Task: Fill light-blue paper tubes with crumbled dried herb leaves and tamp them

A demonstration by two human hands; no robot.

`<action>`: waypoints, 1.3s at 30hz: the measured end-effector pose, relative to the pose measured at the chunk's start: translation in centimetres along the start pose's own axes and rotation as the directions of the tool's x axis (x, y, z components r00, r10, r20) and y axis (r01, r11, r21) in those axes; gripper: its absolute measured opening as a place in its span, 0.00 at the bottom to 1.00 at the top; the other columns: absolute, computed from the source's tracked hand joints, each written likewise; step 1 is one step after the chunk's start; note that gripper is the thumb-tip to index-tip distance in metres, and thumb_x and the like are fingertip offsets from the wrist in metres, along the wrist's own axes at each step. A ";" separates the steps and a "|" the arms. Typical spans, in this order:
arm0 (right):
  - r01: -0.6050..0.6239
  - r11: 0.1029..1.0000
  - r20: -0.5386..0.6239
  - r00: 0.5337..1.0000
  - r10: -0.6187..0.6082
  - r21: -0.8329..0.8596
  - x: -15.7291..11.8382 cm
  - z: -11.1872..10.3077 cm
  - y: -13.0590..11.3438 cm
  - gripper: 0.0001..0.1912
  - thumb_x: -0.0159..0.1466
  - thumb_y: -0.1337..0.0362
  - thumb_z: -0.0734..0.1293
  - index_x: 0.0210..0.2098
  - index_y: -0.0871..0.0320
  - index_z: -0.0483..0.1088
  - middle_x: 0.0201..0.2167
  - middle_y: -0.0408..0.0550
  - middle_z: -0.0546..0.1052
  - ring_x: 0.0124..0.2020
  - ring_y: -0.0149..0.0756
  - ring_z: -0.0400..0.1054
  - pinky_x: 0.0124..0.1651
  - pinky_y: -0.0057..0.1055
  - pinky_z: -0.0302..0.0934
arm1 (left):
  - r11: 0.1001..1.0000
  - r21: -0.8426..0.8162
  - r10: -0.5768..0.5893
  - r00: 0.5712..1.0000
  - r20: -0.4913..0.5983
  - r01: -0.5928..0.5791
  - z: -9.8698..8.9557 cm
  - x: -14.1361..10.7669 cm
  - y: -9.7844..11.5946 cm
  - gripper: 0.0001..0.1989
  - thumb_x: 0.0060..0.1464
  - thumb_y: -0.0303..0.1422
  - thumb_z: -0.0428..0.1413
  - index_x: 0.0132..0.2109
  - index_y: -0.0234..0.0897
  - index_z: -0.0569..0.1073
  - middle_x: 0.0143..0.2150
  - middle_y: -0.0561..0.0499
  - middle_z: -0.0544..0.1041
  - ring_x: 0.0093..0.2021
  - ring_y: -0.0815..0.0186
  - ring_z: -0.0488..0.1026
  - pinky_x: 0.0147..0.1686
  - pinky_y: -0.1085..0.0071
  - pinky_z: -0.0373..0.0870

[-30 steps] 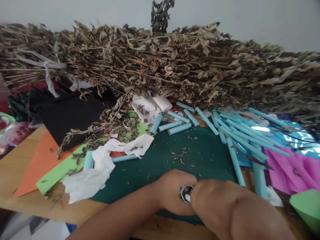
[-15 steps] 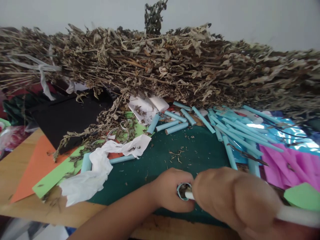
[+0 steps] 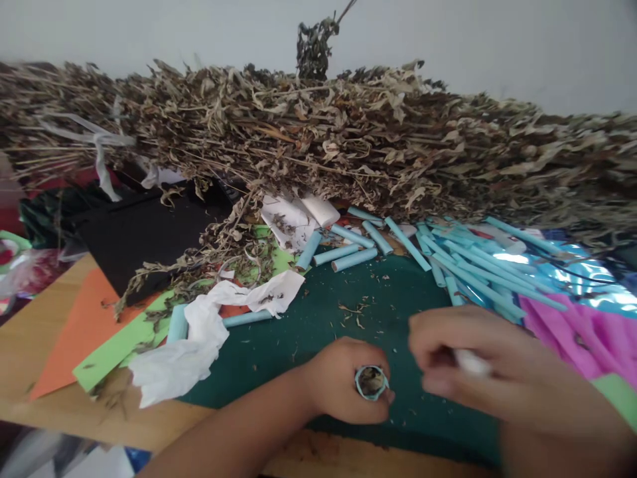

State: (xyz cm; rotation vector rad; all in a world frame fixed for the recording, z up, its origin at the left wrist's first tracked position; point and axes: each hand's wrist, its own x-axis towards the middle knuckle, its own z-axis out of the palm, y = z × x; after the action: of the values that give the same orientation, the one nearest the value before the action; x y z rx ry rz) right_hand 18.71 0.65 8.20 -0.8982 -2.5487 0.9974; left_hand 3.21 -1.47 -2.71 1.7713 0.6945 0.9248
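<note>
My left hand [image 3: 343, 382] is closed around a light-blue paper tube [image 3: 371, 383] whose open end faces up toward me. Crumbled dry leaf shows inside the tube. To its right, my right hand [image 3: 478, 372] is curled around a white stick [image 3: 472, 362], of which only a short end shows between the fingers; the rest is hidden by the hand. The stick is apart from the tube. Both hands are above a dark green mat [image 3: 318, 345] strewn with bits of dried leaf [image 3: 355, 312].
A long heap of dried leafy stems [image 3: 308, 139] spans the back. Several blue paper tubes [image 3: 478, 262] lie at right and centre. Crumpled white tissue [image 3: 206, 325], orange paper [image 3: 74, 338], a black sheet [image 3: 149, 239] and pink crepe paper [image 3: 577, 332] lie around the mat.
The white stick has come out of the tube's open end. My right hand has turned and moved slightly away from my left. The left hand still holds the tube in nearly the same place.
</note>
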 end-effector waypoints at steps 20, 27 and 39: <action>-0.144 0.943 0.217 0.952 0.215 -0.301 2.8 1.6 0.6 0.03 0.50 0.68 0.61 0.22 0.58 0.60 0.18 0.37 0.64 0.21 0.25 0.53 0.21 0.23 0.40 | 0.999 -0.044 -0.021 1.000 -0.008 0.021 0.5 -0.2 -0.5 0.03 0.33 0.27 0.48 0.23 0.32 0.62 0.19 0.53 0.65 0.20 0.73 0.62 0.22 0.79 0.61; -0.103 0.831 0.229 0.936 0.266 -0.547 4.0 1.6 -1.1 0.04 0.49 0.67 0.59 0.21 0.58 0.64 0.17 0.42 0.66 0.18 0.28 0.55 0.19 0.25 0.36 | 0.996 0.009 -0.094 0.996 0.014 0.094 0.5 0.0 -0.5 0.04 0.31 0.24 0.49 0.19 0.33 0.59 0.18 0.55 0.62 0.22 0.74 0.61 0.23 0.79 0.61; -0.029 0.994 0.074 0.997 0.037 -0.101 2.6 0.1 -2.9 0.18 0.58 0.56 0.55 0.16 0.59 0.53 0.13 0.39 0.57 0.15 0.26 0.49 0.18 0.25 0.40 | 0.998 0.055 -0.044 0.996 0.081 0.040 -0.1 -0.2 -0.1 0.02 0.36 0.26 0.50 0.24 0.32 0.63 0.21 0.55 0.63 0.23 0.74 0.60 0.25 0.78 0.62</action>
State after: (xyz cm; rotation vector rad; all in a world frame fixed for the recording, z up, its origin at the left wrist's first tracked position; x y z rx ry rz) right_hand 15.37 0.54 10.21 -0.9489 -2.6771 0.9373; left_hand 3.03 -1.49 -2.84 1.8247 0.7065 0.8070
